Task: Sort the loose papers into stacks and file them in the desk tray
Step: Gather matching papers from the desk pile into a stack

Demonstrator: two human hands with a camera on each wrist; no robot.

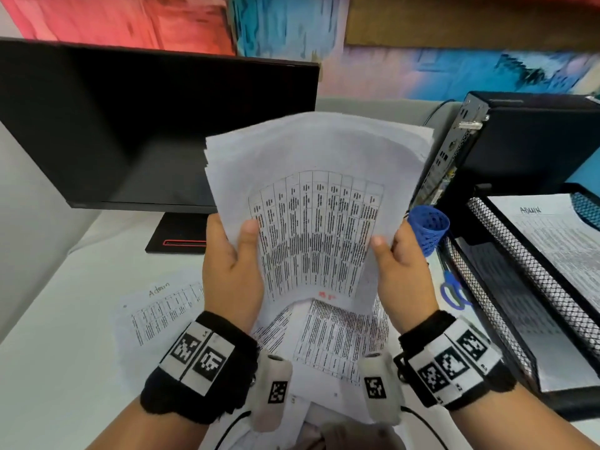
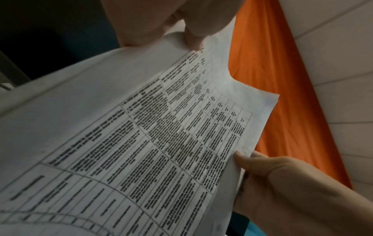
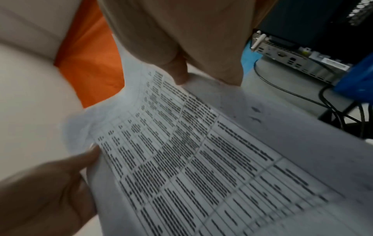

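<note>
I hold a thick stack of printed table sheets (image 1: 318,196) upright above the desk, one hand on each lower side edge. My left hand (image 1: 238,258) grips the left edge with its thumb on the front sheet, and my right hand (image 1: 394,259) grips the right edge the same way. The left wrist view shows the stack (image 2: 141,127) with my left thumb (image 2: 193,32) on it. The right wrist view shows the same stack (image 3: 201,159) under my right thumb (image 3: 179,71). The black mesh desk tray (image 1: 526,271) stands at the right, a sheet headed "ADMIN" (image 1: 552,241) in its top tier.
Loose sheets lie on the desk below my hands, one headed "Admin" (image 1: 159,316), another (image 1: 337,342) under the stack. A dark monitor (image 1: 130,125) stands behind on the left. A computer case (image 1: 526,141), blue mesh cup (image 1: 428,228) and blue scissors (image 1: 453,292) crowd the tray's left side.
</note>
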